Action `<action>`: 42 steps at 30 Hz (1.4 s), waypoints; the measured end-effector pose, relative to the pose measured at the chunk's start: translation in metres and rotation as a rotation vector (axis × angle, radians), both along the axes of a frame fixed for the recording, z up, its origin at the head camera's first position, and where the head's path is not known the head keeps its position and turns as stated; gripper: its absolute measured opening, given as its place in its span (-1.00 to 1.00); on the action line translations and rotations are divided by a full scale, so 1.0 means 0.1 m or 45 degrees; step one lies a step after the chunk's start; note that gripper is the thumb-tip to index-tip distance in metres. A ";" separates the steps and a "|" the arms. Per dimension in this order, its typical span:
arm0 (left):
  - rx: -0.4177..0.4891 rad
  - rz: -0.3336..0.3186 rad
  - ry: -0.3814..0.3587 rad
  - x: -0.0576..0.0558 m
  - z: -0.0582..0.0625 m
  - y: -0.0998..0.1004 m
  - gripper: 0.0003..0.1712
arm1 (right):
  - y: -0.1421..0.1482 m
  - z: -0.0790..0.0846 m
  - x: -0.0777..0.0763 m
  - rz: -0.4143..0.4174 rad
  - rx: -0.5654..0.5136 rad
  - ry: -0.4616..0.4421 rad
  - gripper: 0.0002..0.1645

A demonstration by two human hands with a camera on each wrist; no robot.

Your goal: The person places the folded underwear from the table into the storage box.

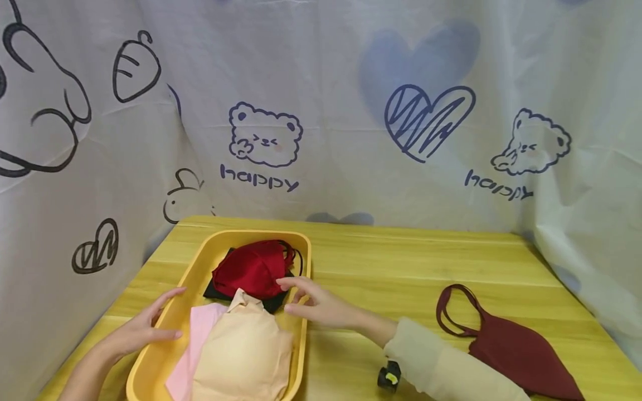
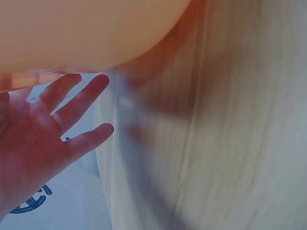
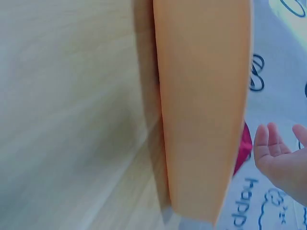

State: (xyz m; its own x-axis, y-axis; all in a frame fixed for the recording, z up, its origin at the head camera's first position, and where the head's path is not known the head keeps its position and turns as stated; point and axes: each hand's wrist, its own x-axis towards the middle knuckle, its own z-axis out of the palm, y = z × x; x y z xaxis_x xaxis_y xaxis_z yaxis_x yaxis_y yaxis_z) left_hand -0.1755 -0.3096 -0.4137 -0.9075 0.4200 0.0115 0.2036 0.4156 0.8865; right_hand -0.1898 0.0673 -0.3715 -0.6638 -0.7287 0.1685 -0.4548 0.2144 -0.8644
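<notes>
A yellow plastic tub (image 1: 307, 345) holds several folded garments. Toward its far end lies a shiny red bra (image 1: 251, 270) with thin straps, on top of a black cloth (image 1: 275, 302). Nearer are a beige bra (image 1: 241, 356) with smooth cups and a pink cloth (image 1: 203, 326) partly under it. My left hand (image 1: 132, 334) is at the tub's left rim, thumb and fingers spread; the left wrist view shows its fingers beside the tub's outer wall. Over the right rim reaches my right hand (image 1: 321, 303), fingers loosely bent, fingertips close to the red bra and holding nothing.
On the wooden table (image 1: 371, 262), right of the tub, lies a maroon bra (image 1: 521, 348) with its straps looped upward. A small black object (image 1: 389, 376) sits by the right sleeve. Printed white sheeting (image 1: 331, 139) hangs behind the table and at both sides.
</notes>
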 end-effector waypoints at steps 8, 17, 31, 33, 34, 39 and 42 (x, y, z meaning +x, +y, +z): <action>0.022 -0.018 0.024 -0.01 -0.02 -0.01 -0.14 | 0.39 0.08 -0.01 -0.085 -0.036 -0.085 -0.39; 0.020 -0.015 0.016 0.02 -0.04 -0.01 -0.14 | 0.71 0.04 0.02 -0.125 -0.004 -0.147 -0.39; 0.047 -0.032 -0.014 0.02 -0.06 -0.04 -0.14 | 1.17 0.08 0.14 -0.155 0.019 -0.167 -0.40; 0.047 -0.035 -0.007 0.02 -0.06 -0.05 -0.14 | 1.23 0.09 0.16 -0.162 0.026 -0.160 -0.40; 0.045 -0.034 -0.003 0.02 -0.06 -0.05 -0.14 | 1.26 0.10 0.16 -0.166 0.030 -0.159 -0.40; 0.035 -0.031 0.005 0.02 -0.06 -0.05 -0.13 | 1.40 0.16 0.20 -0.204 0.056 -0.156 -0.41; 0.032 -0.030 0.001 0.01 -0.05 -0.04 -0.13 | 1.48 0.20 0.25 -0.244 0.074 -0.153 -0.41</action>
State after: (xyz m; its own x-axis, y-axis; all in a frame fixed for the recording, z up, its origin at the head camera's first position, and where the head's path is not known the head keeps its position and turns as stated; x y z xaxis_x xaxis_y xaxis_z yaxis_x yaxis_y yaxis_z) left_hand -0.1740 -0.3137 -0.4190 -0.8974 0.4406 0.0230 0.2137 0.3886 0.8963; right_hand -0.1652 0.2153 -0.3512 -0.8037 -0.5936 0.0414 -0.2958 0.3382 -0.8934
